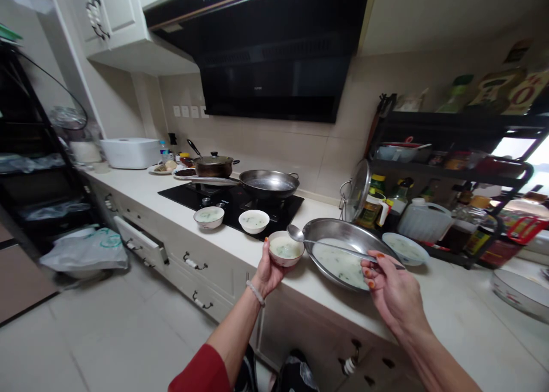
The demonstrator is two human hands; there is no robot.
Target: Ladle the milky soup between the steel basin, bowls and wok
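Note:
My left hand (271, 271) is wrapped round a small bowl (286, 259) of pale soup with green bits, at the counter's front edge. In my right hand (392, 289) is the handle of a metal ladle (338, 247). Its head hangs between the bowl's right rim and a wide steel basin (364, 229), which holds more of the same soup. Two more filled bowls, one at the left (209, 218) and a white one (254, 222), stand by the front of the black cooktop. Right of the basin sits a further bowl (405, 249) with soup.
A steel wok (269, 184) and a lidded pot (214, 166) sit on the cooktop (184, 195). A black rack (446, 175) with bottles and jars stands at the right, near another bowl (521, 294). A drawer (139, 240) is pulled out at the left. The range hood (274, 66) hangs above.

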